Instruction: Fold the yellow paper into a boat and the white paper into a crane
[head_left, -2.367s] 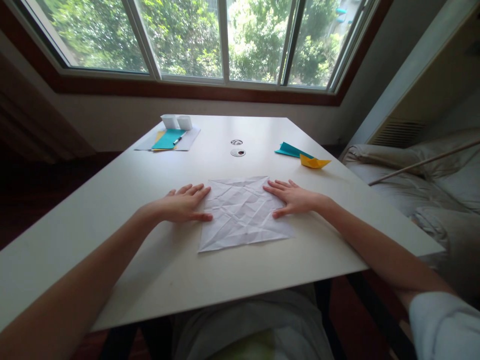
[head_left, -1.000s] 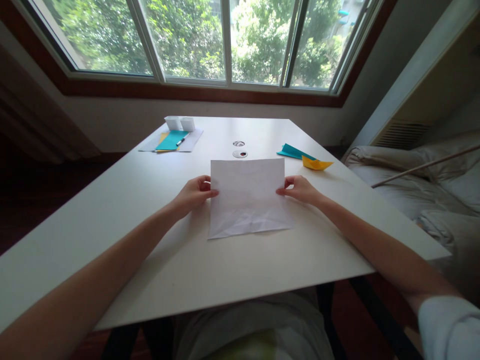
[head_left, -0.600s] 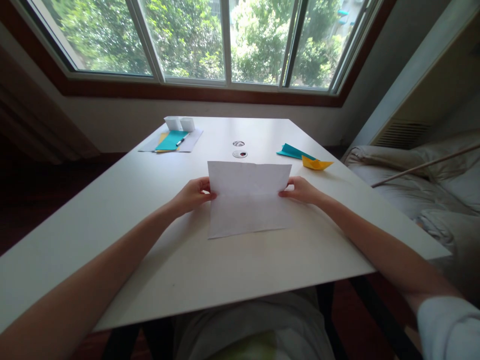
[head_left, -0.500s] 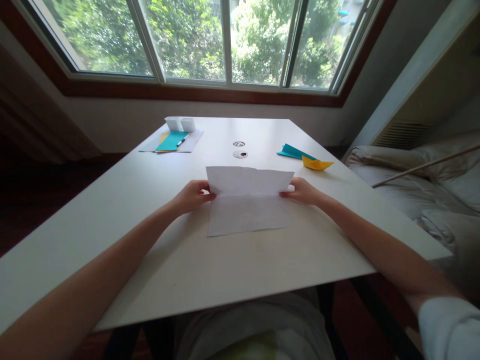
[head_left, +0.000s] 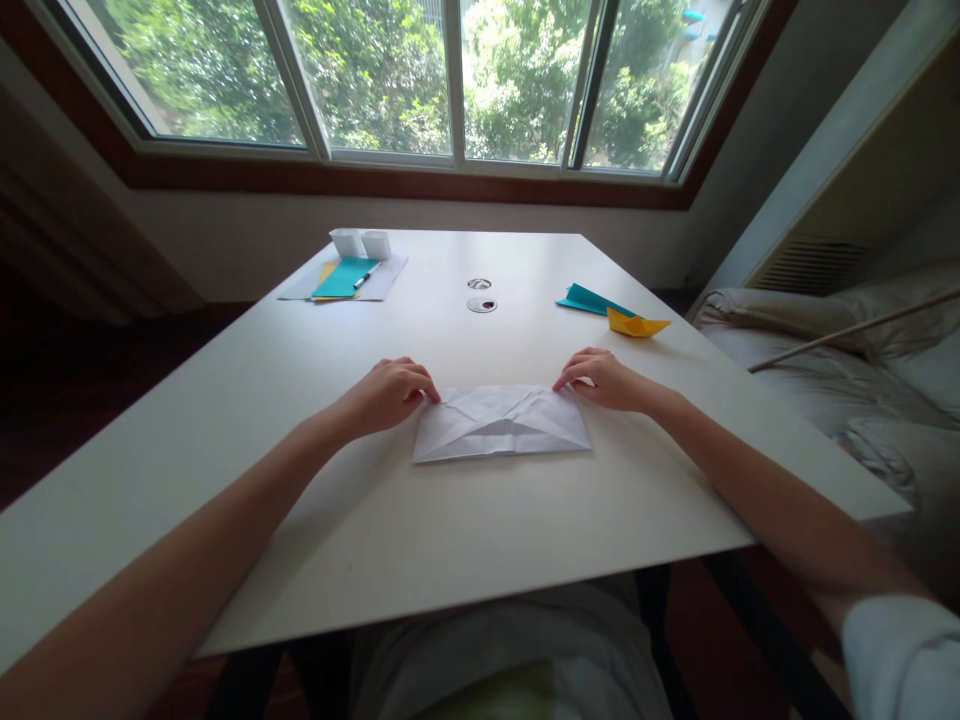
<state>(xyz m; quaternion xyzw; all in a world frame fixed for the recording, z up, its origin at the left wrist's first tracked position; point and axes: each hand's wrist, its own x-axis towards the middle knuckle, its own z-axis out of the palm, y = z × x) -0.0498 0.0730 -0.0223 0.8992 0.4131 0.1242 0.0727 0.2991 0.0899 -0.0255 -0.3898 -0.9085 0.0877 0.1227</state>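
A person's two bare hands reach over a white surface (head_left: 465, 540), meeting at a folded sheet of white paper (head_left: 504, 432). The paper lies at the centre, well in from the near edge, its long side running left to right, with creases and triangular flaps on top. The left hand (head_left: 391, 392), at ten o'clock from it, has curled fingers touching the far left corner; the right hand (head_left: 606, 381), at two o'clock, touches the far right corner with its fingertips. Whether either hand pinches or only presses, I cannot tell.

Farther off, at twelve o'clock, are two round discs (head_left: 482, 305). Near one o'clock, a folded blue paper (head_left: 595, 299) sits just beside a yellow paper boat (head_left: 635, 324). Between ten and eleven, a pen (head_left: 365, 277) rests on a blue sheet (head_left: 343, 281), near two small white containers (head_left: 376, 245).
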